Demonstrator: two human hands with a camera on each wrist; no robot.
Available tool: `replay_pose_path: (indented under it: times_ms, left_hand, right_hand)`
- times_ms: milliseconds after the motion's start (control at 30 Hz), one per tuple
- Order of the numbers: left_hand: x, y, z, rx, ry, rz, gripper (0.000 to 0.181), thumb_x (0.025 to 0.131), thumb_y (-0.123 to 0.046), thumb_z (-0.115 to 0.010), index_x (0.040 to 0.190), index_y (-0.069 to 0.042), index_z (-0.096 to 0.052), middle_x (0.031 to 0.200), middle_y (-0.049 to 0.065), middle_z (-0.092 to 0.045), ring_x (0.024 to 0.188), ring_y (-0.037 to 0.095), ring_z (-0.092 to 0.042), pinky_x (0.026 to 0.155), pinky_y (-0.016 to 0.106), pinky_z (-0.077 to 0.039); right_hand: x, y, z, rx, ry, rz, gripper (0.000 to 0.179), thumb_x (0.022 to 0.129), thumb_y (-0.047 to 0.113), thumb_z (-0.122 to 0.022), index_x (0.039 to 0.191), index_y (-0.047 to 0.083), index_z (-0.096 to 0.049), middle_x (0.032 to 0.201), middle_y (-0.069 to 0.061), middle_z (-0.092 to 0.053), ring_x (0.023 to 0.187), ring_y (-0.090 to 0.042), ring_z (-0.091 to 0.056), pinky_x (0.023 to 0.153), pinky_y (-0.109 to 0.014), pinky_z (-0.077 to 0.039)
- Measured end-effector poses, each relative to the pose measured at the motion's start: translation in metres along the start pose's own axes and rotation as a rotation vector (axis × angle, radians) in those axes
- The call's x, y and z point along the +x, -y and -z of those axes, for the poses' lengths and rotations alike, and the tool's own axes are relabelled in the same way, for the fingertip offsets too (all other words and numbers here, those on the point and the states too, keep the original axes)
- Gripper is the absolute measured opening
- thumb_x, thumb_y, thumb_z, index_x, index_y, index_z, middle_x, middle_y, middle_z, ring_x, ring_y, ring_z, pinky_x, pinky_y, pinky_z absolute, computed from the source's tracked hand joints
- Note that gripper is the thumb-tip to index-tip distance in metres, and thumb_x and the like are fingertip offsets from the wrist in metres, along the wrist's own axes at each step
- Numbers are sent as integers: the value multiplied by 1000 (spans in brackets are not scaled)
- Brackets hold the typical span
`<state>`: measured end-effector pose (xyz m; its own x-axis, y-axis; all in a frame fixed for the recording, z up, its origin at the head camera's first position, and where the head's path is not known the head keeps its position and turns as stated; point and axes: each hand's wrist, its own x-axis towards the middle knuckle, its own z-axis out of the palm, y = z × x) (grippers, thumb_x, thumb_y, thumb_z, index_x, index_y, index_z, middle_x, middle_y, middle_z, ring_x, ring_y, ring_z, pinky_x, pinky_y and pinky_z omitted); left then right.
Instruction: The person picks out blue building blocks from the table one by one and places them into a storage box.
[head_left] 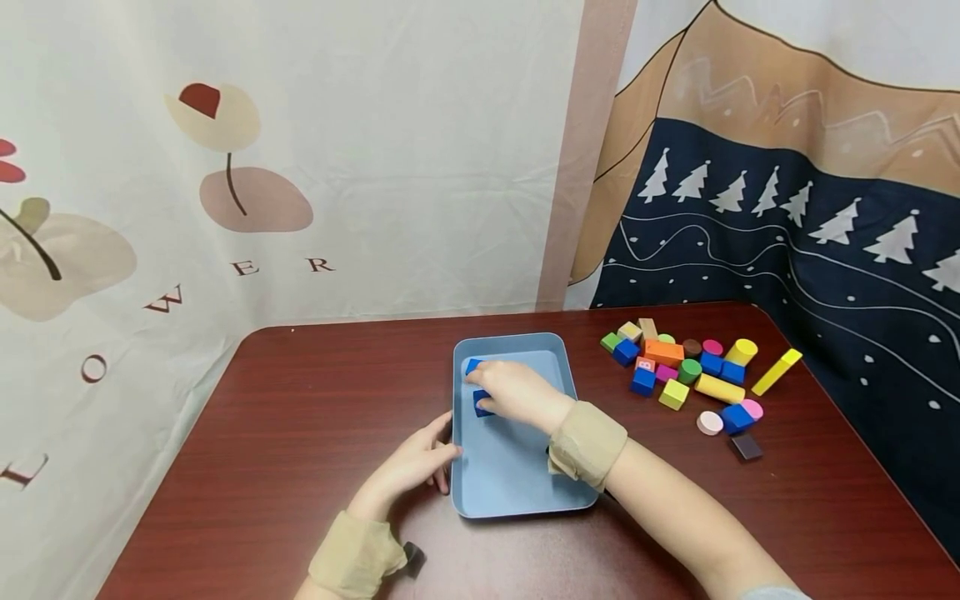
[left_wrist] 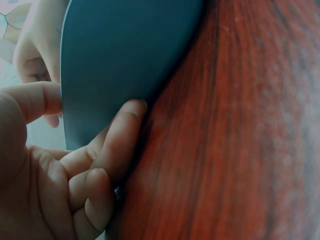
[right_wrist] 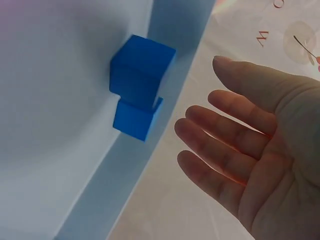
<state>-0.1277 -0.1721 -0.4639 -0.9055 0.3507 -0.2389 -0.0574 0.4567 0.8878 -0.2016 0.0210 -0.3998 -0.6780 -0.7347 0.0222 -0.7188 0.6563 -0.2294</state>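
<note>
A light blue tray (head_left: pixel 517 475) lies on the table, with two blue blocks inside along its left wall. The far block (head_left: pixel 473 365) and the near block (head_left: pixel 482 405) are partly covered by my right hand (head_left: pixel 521 392) in the head view. In the right wrist view, that hand (right_wrist: pixel 250 145) has its fingers extended beside the blue blocks (right_wrist: pixel 142 67) and holds nothing. My left hand (head_left: pixel 416 458) holds the tray's left side. In the left wrist view, its thumb meets the rim and its fingers (left_wrist: pixel 120 142) bend against the tray's outer wall (left_wrist: pixel 110 65).
Several loose blocks sit at the right back of the dark red table (head_left: pixel 337 400), among them an orange block (head_left: pixel 664 352), a yellow cylinder (head_left: pixel 720 389) and a white disc (head_left: pixel 709 423). Printed curtains hang behind the table and along its right side.
</note>
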Motion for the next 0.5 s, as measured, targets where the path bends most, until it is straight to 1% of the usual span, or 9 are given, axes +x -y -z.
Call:
replay_pose_path:
  times_ms: [167,233,367,500]
  left_hand:
    - [1,1,0,9,0,-1,67,92,-18,-57,149,-1,-26,56,8,-60,46,25,-60,43,32,-46]
    - [1,2,0,10,-2,-2,67,92,-18,-57,149,-1,-26,56,8,-60,46,24,-60,43,32,-46]
    - [1,2,-1,4,-7,-1,67,92,-18,-58,149,-1,-27,56,8,-59,46,26,-60,44,33,-46]
    - [0,0,-2,8,-21,-3,66,92,-17,-58,148,1,-27,57,9,-59,47,30,-59,43,34,-45]
  right_hand:
    - [-5,-3,6,13,-18,-22,38,88,20,-71,122,5,-65,115,-8,-65,99,-17,-63,87,-32,-51]
    - [-7,-4,8,19,-26,-29,38,88,21,-70,122,5,-65,117,-8,-65,101,-18,-63,87,-33,-50]
    - [-11,-7,13,36,-46,-47,36,90,21,-68,122,6,-65,117,-8,-65,103,-20,-63,87,-34,-50]
    - [-15,-12,18,50,-68,-69,36,89,20,-69,122,7,-65,113,-8,-66,98,-19,-64,84,-33,-52]
